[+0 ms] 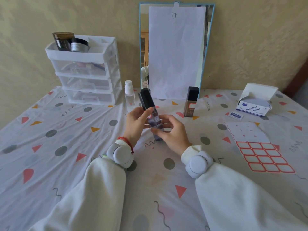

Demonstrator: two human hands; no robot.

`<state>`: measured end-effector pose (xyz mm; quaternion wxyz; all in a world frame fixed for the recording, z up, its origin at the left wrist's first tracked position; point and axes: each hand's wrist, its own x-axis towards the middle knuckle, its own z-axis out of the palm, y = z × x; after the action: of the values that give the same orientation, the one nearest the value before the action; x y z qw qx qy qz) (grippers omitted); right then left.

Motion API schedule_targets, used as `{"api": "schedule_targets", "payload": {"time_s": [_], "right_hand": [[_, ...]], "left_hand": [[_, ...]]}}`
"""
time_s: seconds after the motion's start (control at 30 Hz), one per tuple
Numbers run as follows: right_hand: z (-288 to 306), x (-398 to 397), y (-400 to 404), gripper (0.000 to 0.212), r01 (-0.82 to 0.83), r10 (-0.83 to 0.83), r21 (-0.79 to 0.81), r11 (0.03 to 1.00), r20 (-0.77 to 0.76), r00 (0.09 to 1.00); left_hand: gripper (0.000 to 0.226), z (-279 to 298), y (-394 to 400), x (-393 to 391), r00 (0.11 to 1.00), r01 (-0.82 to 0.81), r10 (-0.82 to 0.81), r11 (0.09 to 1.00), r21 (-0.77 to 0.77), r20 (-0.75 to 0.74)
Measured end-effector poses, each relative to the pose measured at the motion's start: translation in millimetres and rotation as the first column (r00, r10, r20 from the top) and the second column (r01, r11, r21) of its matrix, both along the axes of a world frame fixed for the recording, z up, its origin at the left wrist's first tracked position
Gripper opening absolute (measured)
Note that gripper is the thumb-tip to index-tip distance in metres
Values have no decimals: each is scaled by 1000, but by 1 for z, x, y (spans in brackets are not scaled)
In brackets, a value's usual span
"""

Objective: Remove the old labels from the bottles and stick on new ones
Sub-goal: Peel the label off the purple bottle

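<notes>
Already a red-edged label (150, 116) is borne by the bottle (152, 114), pinched between left hand (136, 124) and right hand (170, 130) fingertips; beyond them, a clear bottle (129, 94) is left unlabelled.

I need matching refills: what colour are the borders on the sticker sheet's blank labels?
Red-orange borders around white centres on the sticker sheet, clearest in the head view.

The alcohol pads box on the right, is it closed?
No, the alcohol pads box sits with its white lid flap raised, showing the pads inside.
</notes>
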<state>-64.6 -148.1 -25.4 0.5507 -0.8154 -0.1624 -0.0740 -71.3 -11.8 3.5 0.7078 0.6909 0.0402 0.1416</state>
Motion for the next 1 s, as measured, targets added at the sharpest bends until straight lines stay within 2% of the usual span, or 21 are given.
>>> {"api": "schedule_targets", "payload": {"time_s": [0.23, 0.5, 0.7, 1.0], "right_hand": [[-1, 1, -1, 42, -7, 8, 38, 999, -7, 1000], [-2, 2, -2, 45, 26, -25, -24, 999, 49, 998], [-2, 1, -3, 45, 28, -21, -69, 997, 101, 995], [-2, -1, -1, 39, 45, -31, -107, 993, 124, 992]], "left_hand": [[18, -2, 3, -1, 1000, 14, -14, 1000, 9, -3], [17, -1, 2, 0, 999, -31, 32, 999, 26, -15], [30, 2, 1, -6, 1000, 16, -16, 1000, 6, 22], [26, -1, 4, -3, 1000, 14, -14, 999, 49, 0]]}}
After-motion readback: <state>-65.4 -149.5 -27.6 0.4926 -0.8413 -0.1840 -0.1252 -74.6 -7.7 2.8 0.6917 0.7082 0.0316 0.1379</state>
